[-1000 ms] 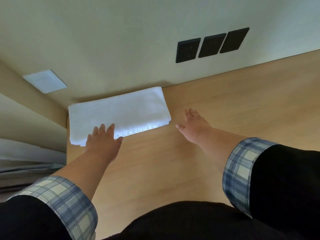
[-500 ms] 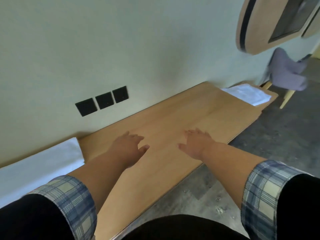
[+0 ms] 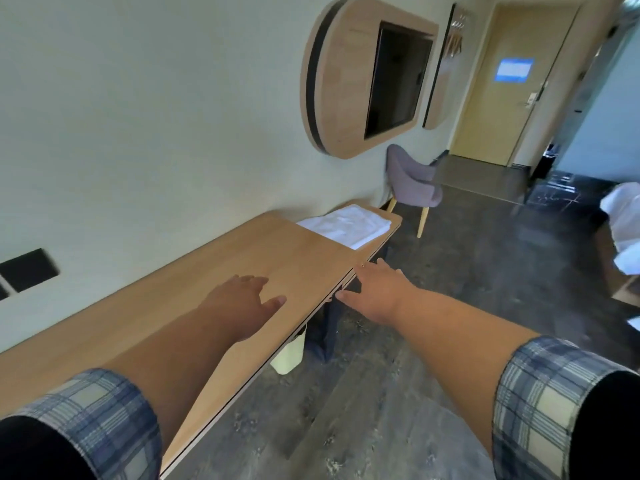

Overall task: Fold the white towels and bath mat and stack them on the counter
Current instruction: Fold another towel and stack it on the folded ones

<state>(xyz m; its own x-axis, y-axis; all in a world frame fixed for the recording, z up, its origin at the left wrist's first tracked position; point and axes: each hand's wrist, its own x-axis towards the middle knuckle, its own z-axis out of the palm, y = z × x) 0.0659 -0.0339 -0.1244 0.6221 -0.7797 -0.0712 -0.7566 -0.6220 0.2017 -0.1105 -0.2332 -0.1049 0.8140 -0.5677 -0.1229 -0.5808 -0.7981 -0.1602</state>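
Soft, even indoor light — rather dim, with a greenish cast on the wall [image 3: 156, 116]. Faint sheen along the wooden surface [image 3: 156, 299], deep shadow underneath. Motion smear at the left edge across the black wall sockets [image 3: 29, 268]. Strong bowing from the wide lens — plain in the leaning door [image 3: 502, 98] and wall panel [image 3: 339, 81]. Bright, soft-edged white cloth [image 3: 623, 230] at far right. Floor [image 3: 450, 306] grain mushy.
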